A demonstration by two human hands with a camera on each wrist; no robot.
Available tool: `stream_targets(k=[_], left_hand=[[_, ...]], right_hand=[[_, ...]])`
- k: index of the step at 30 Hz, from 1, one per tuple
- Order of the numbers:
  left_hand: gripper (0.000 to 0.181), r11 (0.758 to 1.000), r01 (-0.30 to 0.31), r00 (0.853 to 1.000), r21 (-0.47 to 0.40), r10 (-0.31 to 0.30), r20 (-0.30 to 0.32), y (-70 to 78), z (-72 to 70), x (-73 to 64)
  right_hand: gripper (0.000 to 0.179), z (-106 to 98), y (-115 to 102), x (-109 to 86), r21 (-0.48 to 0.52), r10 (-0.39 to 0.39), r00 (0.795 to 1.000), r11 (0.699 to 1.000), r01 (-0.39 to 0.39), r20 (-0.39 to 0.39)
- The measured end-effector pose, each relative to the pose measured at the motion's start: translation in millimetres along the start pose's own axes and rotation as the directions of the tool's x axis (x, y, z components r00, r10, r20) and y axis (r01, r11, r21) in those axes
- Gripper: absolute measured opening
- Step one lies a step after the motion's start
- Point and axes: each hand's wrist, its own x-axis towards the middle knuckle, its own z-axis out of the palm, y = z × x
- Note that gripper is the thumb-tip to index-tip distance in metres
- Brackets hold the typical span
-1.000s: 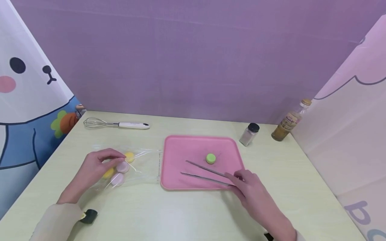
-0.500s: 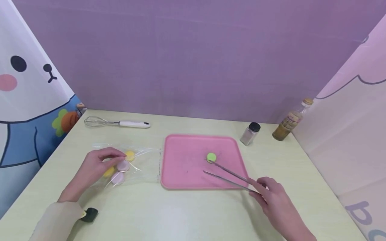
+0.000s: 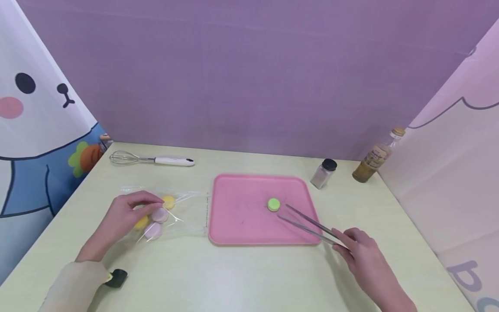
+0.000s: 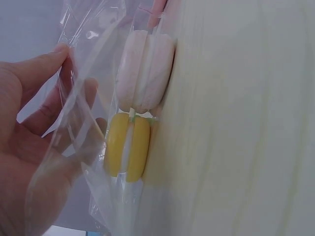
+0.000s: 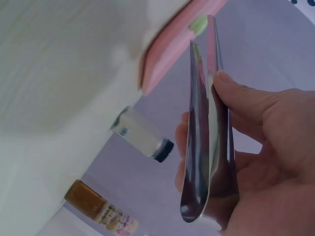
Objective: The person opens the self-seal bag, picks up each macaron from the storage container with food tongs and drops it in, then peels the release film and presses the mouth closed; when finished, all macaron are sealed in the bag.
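Pink tray [image 3: 238,203] at the centre of a pale surface [image 3: 234,277], bearing one green macaron [image 3: 273,204] right of its middle. The person's right hand [image 3: 364,260] holds steel tongs [image 5: 198,167], whose slightly parted tips hang just right of the macaron, nothing between them. At left, the left hand's [image 3: 128,212] thumb and fingers pinch a clear plastic bag [image 3: 191,216]; inside lie two yellow macarons [image 3: 169,201] and two lilac macarons [image 3: 153,231]. The step in hand seems to be handling the green macaron with tongs; whether picking up or setting down, I cannot tell. Gripping it would call for tips on both sides and a light squeeze. Far right: a black-capped jar [image 3: 321,177] with pale contents and a corked bottle [image 3: 374,160], its lower part amber.
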Motion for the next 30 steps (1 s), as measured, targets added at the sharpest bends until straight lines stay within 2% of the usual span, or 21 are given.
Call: stream_targets(k=[3,5,6,10,11,15,19,30], left_hand=[[0.013,1.000,0.003,1.000,0.006,-0.003,0.001,0.3,0.0,0.0],[0.013,1.000,0.005,1.000,0.011,-0.005,0.002,0.6,-0.2,0.1],[0.013,1.000,0.006,1.000,0.013,-0.006,0.002,0.7,-0.3,0.0],[0.014,1.000,0.011,1.000,0.017,-0.011,0.002,0.1,-1.0,-0.2],[0.014,1.000,0.011,1.000,0.016,-0.011,0.002,-0.2,-1.1,-0.3],[0.014,1.000,0.015,1.000,0.018,-0.015,0.003,-1.4,-1.2,-1.0],[0.014,1.000,0.023,1.000,0.019,-0.023,0.004,-1.4,-1.0,-1.4],[0.012,1.000,0.010,1.000,0.014,-0.010,-0.004,-4.2,1.7,0.4]], right_hand=[[0.045,5.0,2.7,-0.4,0.006,-0.002,1.000,1.000,0.002,0.001],[0.031,8.8,4.9,-0.3,0.019,-0.016,1.000,1.000,0.016,-0.010],[0.032,10.2,5.3,0.1,0.026,-0.023,1.000,0.999,0.024,-0.015],[0.066,16.8,7.1,3.2,0.048,-0.053,0.998,0.997,0.054,-0.035],[0.064,17.9,6.8,4.5,0.054,-0.057,0.998,0.997,0.058,-0.034],[0.032,22.4,5.2,10.3,0.048,-0.051,0.999,0.998,0.051,-0.010],[0.045,25.8,2.2,15.8,0.041,-0.029,1.000,0.999,0.029,0.011],[0.041,31.0,-2.2,27.2,0.091,0.014,0.999,0.996,-0.019,0.050]])
